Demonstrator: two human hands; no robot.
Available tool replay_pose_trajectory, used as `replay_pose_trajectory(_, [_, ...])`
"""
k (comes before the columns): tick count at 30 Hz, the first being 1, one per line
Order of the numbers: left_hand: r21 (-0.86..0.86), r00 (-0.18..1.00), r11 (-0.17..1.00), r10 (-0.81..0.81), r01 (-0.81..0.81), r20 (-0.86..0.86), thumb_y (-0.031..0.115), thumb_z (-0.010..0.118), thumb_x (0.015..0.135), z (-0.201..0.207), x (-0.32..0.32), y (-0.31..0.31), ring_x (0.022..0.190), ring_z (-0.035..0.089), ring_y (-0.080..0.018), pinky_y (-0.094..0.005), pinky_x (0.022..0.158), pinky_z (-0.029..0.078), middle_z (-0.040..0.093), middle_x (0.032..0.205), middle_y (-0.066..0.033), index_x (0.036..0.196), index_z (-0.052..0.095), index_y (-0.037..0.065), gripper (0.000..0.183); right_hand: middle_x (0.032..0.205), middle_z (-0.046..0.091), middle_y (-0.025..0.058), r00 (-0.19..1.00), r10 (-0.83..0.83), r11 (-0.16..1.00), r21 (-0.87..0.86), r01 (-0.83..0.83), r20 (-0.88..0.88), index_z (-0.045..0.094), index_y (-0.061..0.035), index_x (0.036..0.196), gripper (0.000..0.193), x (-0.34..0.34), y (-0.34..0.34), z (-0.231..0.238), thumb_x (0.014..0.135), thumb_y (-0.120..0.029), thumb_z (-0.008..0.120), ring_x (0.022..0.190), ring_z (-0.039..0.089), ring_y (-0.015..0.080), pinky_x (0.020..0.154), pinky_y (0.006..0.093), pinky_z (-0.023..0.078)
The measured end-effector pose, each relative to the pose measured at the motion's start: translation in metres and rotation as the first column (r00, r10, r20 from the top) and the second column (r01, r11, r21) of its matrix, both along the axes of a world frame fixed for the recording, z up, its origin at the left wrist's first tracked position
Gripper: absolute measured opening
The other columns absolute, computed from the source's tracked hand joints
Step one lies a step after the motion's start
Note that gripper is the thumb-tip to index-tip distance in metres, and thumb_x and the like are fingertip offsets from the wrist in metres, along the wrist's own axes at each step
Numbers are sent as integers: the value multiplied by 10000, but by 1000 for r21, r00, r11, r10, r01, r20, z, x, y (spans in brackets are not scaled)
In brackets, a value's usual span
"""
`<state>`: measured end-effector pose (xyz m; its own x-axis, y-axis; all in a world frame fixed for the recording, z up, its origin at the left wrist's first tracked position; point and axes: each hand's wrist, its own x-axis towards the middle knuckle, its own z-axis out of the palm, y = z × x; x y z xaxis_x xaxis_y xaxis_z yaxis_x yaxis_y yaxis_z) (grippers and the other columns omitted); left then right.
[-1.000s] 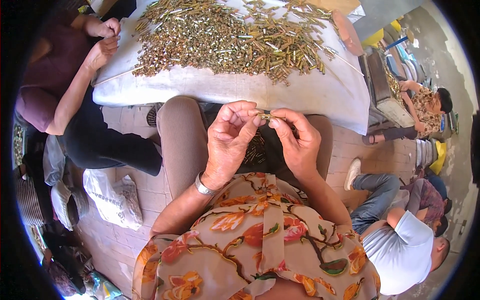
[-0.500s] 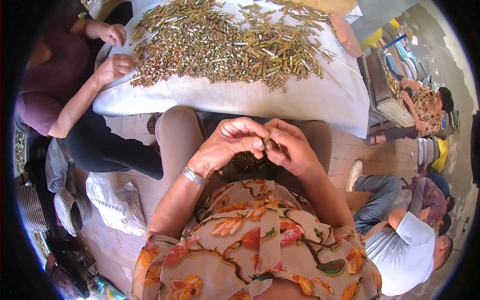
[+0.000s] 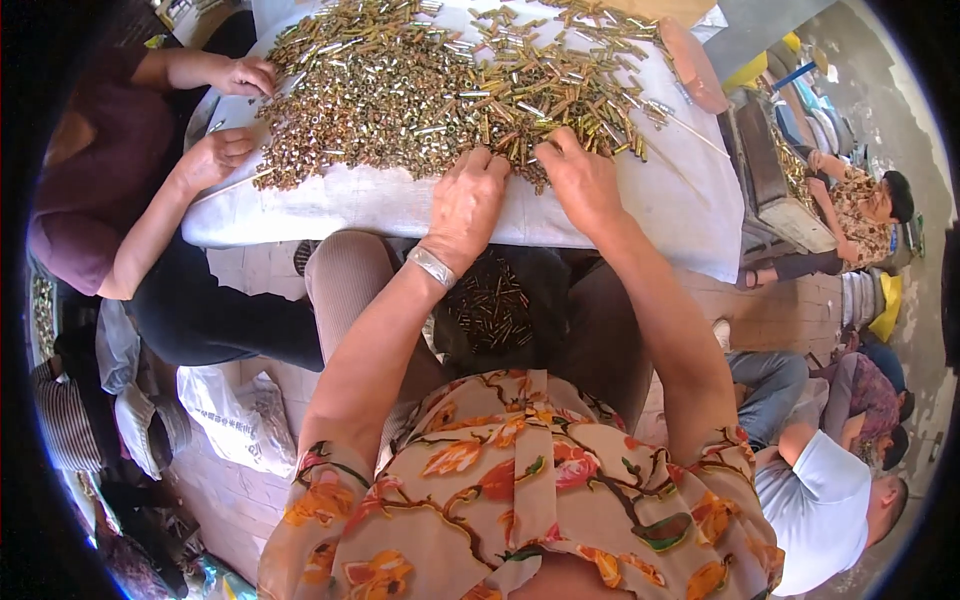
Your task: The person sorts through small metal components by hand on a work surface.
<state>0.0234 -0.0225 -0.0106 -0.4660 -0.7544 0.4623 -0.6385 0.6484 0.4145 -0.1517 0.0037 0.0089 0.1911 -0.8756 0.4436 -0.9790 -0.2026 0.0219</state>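
A wide heap of small brass-coloured metal pieces (image 3: 390,110), short rings on the left and longer tube-like parts on the right, covers a white cloth (image 3: 350,205). At its near edge my left hand (image 3: 470,200), wearing a silver bracelet, has its fingers bent together with the tips hidden. Just right of it, my right hand (image 3: 585,185) reaches among the longer parts, fingers curled in. Whatever either hand holds is too small or covered to make out. Between my knees, a dark container (image 3: 455,340) holds several slim metal parts (image 3: 490,310).
On the left a co-worker's two hands (image 3: 218,158) are at the heap's edge. A thin stick (image 3: 700,138) and a pinkish block (image 3: 692,65) lie toward the right of the cloth. A white plastic bag (image 3: 238,415) is on the floor; other people sit at the right.
My hands, earlier together over my lap around a small metal part, have moved forward and apart to the heap. The container between my knees is now uncovered. The co-worker's hands shifted slightly.
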Motion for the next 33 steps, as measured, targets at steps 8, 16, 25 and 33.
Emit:
replay_pose_trajectory(8, [-67, 995, 996, 69, -64, 68, 31, 577, 765, 1, 7, 10, 847, 615, -273, -366, 711, 521, 582, 852, -108, 849, 583, 64, 91, 850, 587, 129, 998, -5, 994, 105, 11, -65, 548, -39, 867, 101, 0, 1, 2, 770, -24, 571, 683, 667, 284, 562, 370, 541])
replay_pose_trajectory(16, [1, 966, 996, 85, -88, 242, 53, 617, 807, 10, 25, 16, 766, 648, -259, -369, 651, 525, 624, 846, -91, 940, 606, 48, 134, 885, 632, 156, 909, -22, 983, 173, -55, 415, 576, -30, 1053, 251, 5, 17, 18, 804, -54, 601, 710, 630, 266, 634, 372, 511])
replay_pose_trajectory(25, [591, 438, 305, 443, 747, -782, 69, 618, 901, 24, 44, 75, 866, 650, -136, -256, 764, 544, 663, 948, -59, 1089, 595, 6, 200, 870, 631, 12, 170, -177, 949, 213, -231, 969, 558, -37, 1076, 216, 54, 104, 41, 886, -106, 635, 793, 548, 50, 693, 191, 440])
replay_pose_trajectory(33, [624, 535, 137, 394, 770, -747, 102, 598, 916, 37, 57, 89, 890, 660, -157, -276, 804, 552, 657, 1030, -75, 1195, 569, -6, 300, 883, 651, 28, 124, -82, 984, 100, -144, 989, 577, -12, 1045, 170, 70, 116, 55, 888, -50, 630, 790, 574, 55, 709, 203, 470])
